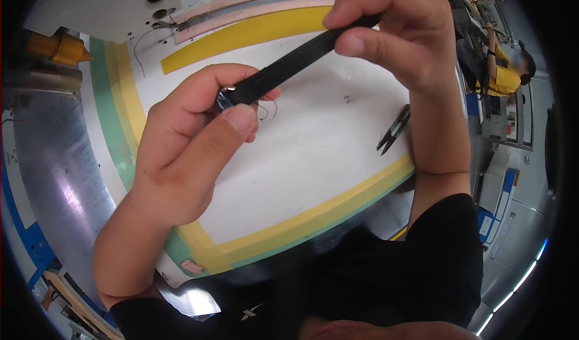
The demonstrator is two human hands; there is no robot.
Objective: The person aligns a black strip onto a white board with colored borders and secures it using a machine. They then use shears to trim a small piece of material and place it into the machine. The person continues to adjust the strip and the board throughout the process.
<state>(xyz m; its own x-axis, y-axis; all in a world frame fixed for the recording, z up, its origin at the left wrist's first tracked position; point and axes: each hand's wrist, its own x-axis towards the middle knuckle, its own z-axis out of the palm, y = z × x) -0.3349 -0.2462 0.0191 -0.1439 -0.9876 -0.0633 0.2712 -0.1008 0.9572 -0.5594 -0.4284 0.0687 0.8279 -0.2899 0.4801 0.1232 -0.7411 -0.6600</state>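
A narrow black strap (295,60) stretches at a slant between my two hands, above the white work surface. My left hand (184,138) pinches its lower left end between thumb and fingers. A shiny piece (224,99), perhaps a metal ring or buckle, shows at that end; its full shape is hidden by the fingers. At the upper right, my right hand (404,35) grips the other end between thumb and forefinger. Loose dark threads hang near the left fingertips. A pair of black thread snips (394,129) lies on the surface beside my right forearm.
Yellow and green tape (313,210) borders the white surface. Beyond the strap lie a curved yellow strip (241,38) and pink strips around a metal rail. An orange-tipped machine part (63,47) stands at left. A person in a yellow top (505,75) is far right.
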